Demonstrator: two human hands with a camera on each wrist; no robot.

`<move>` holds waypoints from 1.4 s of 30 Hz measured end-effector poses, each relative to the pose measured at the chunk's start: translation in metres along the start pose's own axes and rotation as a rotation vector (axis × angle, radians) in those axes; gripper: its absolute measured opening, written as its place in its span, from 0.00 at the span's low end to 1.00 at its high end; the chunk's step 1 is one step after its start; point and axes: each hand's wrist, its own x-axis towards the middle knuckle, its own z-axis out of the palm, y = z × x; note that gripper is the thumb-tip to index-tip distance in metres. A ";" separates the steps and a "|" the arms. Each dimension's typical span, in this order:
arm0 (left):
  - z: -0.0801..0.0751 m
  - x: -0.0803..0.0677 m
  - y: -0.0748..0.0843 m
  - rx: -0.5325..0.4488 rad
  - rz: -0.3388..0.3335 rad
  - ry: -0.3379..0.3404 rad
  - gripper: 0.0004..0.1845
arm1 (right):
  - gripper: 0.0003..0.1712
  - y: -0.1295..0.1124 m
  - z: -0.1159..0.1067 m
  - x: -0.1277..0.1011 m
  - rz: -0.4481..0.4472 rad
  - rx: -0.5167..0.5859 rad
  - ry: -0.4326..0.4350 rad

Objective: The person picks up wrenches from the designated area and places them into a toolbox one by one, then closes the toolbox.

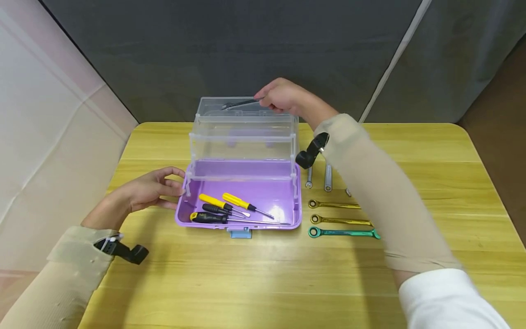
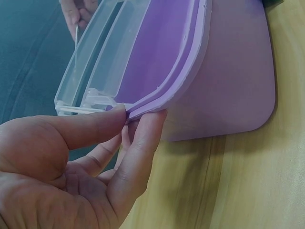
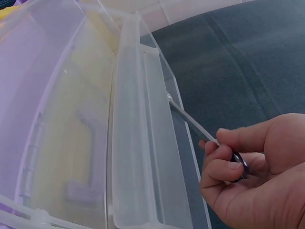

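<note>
A purple toolbox (image 1: 242,170) stands with its clear upper trays (image 1: 242,124) raised toward the back. At its left side my left hand (image 1: 154,189) pinches the rim between thumb and fingers, as the left wrist view shows up close. My right hand (image 1: 283,97) grips one end of a slim metal wrench (image 3: 196,125) above the topmost clear tray. The wrench's far end points left, over that tray. Inside the purple base lie a long black screwdriver (image 1: 209,218), a shorter black one (image 1: 215,209) and two yellow-handled screwdrivers (image 1: 214,201).
On the wooden table (image 1: 263,274), right of the toolbox, lie a green wrench (image 1: 345,233), two gold wrenches (image 1: 339,204) and smaller silver tools (image 1: 328,178), partly hidden by the right forearm. A blue latch (image 1: 240,233) juts from the box front. Dark cloth (image 1: 230,50) hangs behind.
</note>
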 end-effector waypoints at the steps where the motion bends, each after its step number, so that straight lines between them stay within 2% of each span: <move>1: 0.000 0.000 0.000 -0.001 -0.001 0.000 0.17 | 0.23 0.000 0.001 0.001 0.009 0.012 -0.001; 4: 0.000 0.000 0.001 0.000 -0.003 0.001 0.17 | 0.22 0.002 0.002 0.003 0.012 0.069 -0.002; 7: 0.000 0.000 0.000 0.001 -0.004 0.005 0.17 | 0.07 0.002 0.005 0.004 0.003 0.169 -0.008; 8: -0.001 0.000 0.000 0.001 -0.003 0.004 0.17 | 0.05 0.002 0.006 0.004 0.000 0.199 -0.008; 11: -0.001 0.000 -0.001 0.000 0.000 0.004 0.17 | 0.18 0.001 0.009 0.004 -0.001 0.276 -0.007; 12: -0.001 0.000 -0.001 -0.001 -0.001 0.004 0.17 | 0.18 0.001 0.009 0.004 0.000 0.295 -0.003; 15: 0.000 -0.001 -0.001 -0.004 -0.005 0.009 0.17 | 0.05 -0.001 0.010 0.004 0.015 0.350 0.004; 19: 0.000 -0.001 -0.002 -0.008 -0.008 0.015 0.17 | 0.26 -0.003 0.009 0.005 0.066 0.371 0.033; 20: 0.000 -0.001 -0.002 -0.008 -0.007 0.015 0.17 | 0.28 -0.003 0.008 0.005 0.084 0.360 0.042; 25: 0.000 -0.002 -0.003 -0.018 -0.004 0.005 0.16 | 0.28 0.002 0.006 0.007 0.150 0.308 0.079; 33: 0.001 -0.001 -0.003 -0.028 0.001 -0.009 0.16 | 0.29 0.010 0.000 0.007 0.103 0.400 0.050; 42: 0.003 -0.001 -0.002 -0.032 -0.007 0.001 0.16 | 0.29 0.020 -0.003 0.006 0.086 0.431 0.081</move>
